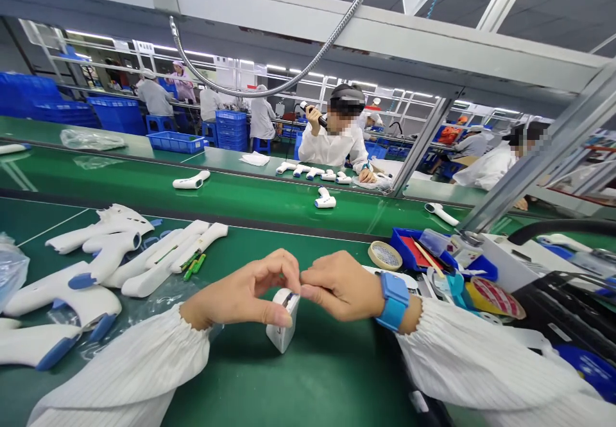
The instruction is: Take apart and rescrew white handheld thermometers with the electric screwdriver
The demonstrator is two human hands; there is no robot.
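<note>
My left hand (243, 295) grips a small white plastic part (283, 321) that stands on the green mat, thumb along its side and fingers curled over its top. My right hand (341, 284), with a blue wrist strap (394, 300), pinches at the top edge of the same part with closed fingertips. Both hands meet above the part. What sits between the right fingertips is too small to make out.
White thermometer housings (101, 263) with blue triggers lie in a pile at the left. A tape roll (385, 255), a blue tray (409, 250) and tape reels (495, 298) crowd the right. A green conveyor (250, 199) carries more housings. Other people work beyond it.
</note>
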